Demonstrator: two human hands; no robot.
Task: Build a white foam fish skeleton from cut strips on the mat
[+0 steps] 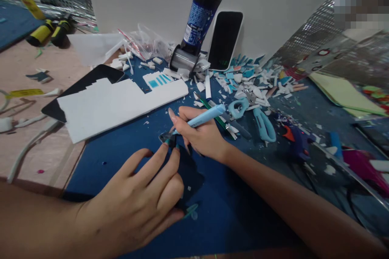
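My right hand [200, 133] grips a light blue craft knife [202, 118] like a pen, its tip down on a small dark blue piece [188, 172] lying on the blue mat [127, 158]. My left hand [136, 202] lies flat on that dark piece, fingers stretched out and pressing it, fingertips right beside the knife tip. A white foam board [112, 103] lies just beyond, to the left of the knife.
Light blue scissors [261, 119], a blue glue gun [296, 139] and a heap of white and blue foam scraps [252, 81] lie to the right. A dark bottle [199, 22], a phone [225, 40] leaning on the wall, and a tape roll [182, 58] stand behind. Yellow sheets [343, 91] lie far right.
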